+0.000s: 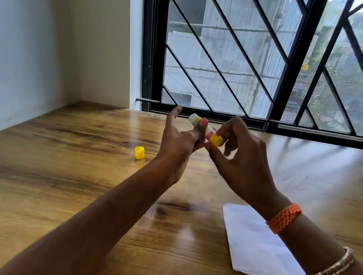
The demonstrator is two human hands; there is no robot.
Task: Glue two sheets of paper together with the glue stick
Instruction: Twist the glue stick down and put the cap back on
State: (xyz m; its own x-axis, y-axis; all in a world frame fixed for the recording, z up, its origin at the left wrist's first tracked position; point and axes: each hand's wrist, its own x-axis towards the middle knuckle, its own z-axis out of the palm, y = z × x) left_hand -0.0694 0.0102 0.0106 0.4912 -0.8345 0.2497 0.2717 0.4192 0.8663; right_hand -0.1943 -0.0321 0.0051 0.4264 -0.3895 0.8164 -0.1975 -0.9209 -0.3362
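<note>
Paper (254, 241) lies nearest, unglued on the table (49, 187). My left hand (179, 142) grips the uncapped glue stick (203, 127); my right hand (239, 156) pinches its base. Cap (139, 152) sits apart. Gluing remains, I judge.

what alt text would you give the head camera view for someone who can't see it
Two bare hands hold an uncapped glue stick above a wooden table: the left hand grips its body while the right hand pinches its yellow base. The yellow cap stands on the table to the left, white paper lies under the right forearm, and a barred window is behind.
</note>
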